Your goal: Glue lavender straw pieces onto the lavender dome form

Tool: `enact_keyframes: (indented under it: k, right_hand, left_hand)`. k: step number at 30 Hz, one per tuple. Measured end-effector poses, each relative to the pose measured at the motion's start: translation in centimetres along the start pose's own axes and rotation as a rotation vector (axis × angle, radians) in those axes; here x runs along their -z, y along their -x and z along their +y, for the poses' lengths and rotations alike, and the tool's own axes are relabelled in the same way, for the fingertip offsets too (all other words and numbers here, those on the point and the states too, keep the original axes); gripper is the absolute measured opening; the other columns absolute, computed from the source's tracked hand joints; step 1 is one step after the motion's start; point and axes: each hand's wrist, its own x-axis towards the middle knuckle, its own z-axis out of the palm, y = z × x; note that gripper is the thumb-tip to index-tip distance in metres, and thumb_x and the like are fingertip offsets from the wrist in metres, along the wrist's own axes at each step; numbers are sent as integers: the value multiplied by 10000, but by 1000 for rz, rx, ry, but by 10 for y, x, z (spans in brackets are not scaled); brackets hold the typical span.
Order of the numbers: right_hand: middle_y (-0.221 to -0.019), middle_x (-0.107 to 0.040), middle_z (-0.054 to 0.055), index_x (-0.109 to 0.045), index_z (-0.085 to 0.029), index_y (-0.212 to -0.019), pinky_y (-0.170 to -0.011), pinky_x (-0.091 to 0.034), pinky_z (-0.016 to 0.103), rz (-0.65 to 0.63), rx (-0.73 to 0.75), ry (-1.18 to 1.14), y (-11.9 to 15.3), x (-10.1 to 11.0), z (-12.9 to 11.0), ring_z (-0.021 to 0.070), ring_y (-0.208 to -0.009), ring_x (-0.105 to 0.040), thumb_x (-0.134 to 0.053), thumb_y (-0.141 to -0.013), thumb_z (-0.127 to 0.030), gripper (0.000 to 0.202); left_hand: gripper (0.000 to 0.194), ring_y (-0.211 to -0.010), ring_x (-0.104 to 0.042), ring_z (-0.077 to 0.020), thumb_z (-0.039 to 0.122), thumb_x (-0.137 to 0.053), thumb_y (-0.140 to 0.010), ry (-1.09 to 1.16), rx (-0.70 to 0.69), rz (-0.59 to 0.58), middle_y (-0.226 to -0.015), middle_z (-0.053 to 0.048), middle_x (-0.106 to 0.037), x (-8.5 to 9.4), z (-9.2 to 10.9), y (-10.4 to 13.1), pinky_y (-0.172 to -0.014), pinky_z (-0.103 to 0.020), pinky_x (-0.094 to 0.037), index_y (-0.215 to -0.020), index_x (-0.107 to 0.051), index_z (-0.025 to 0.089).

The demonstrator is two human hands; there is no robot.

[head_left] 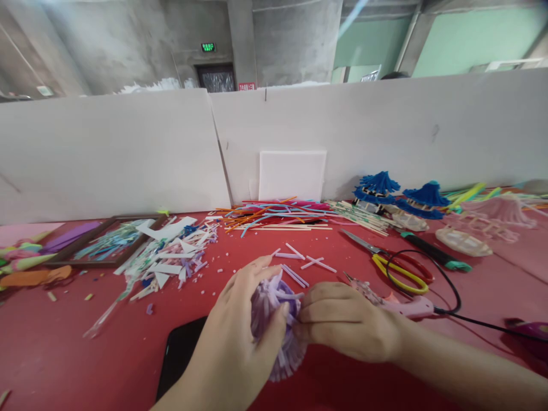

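Observation:
A lilac pipe-cleaner roof [286, 365], cone-shaped with fuzzy strands running down from its top, is held low over the red table. My left hand [235, 334] wraps round it from the left, thumb across the front. At its right edge, my right hand [346, 322] has its fingers pressed together in a pinch; the fingertips are partly hidden against the roof. One short lilac strip [291, 295] sticks out between the two hands. Just beyond them, several cut lilac pipe-cleaner pieces [295, 275] lie on the table.
Scissors [400, 277] and a pink-handled glue gun [411, 307] with a black cable lie right. Blue pipe-cleaner roofs [379, 185] stand behind them. Coloured sticks [278, 214] lie at the back, scraps [171, 257] to the left, and a black phone [180, 348] beside my left wrist.

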Motion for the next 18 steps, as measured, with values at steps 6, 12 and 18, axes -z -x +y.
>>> enact_keyframes:
  k: [6,12,18]
  right_hand:
    - [-818,-730,75,-696,-106,-976,-772,-521,308,-7,-96,-77,1,-4,0,156,-823,-616,-473,-992,-154,229]
    - [-811,-710,63,-707,-119,-941,-821,-502,292,-15,-131,-64,0,-1,-1,141,-834,-580,-523,-981,-193,202]
    - [-816,-716,65,-708,-105,-967,-832,-504,294,-20,-123,-88,0,2,0,132,-829,-609,-557,-965,-188,172]
  left_hand:
    - [389,-1148,-672,-262,248,-512,-898,-27,-45,11,-1265,-86,-699,-5,-1,0,-1045,-541,-479,-1284,-457,252]
    - [345,-1145,-675,-269,249,-491,-910,-60,-57,34,-1257,-90,-702,-5,1,-2,-1024,-541,-496,-1255,-480,251]
    - [400,-1035,-722,-272,230,-515,-890,-70,-77,62,-1126,-90,-758,-6,4,-4,-1019,-542,-491,-1280,-432,227]
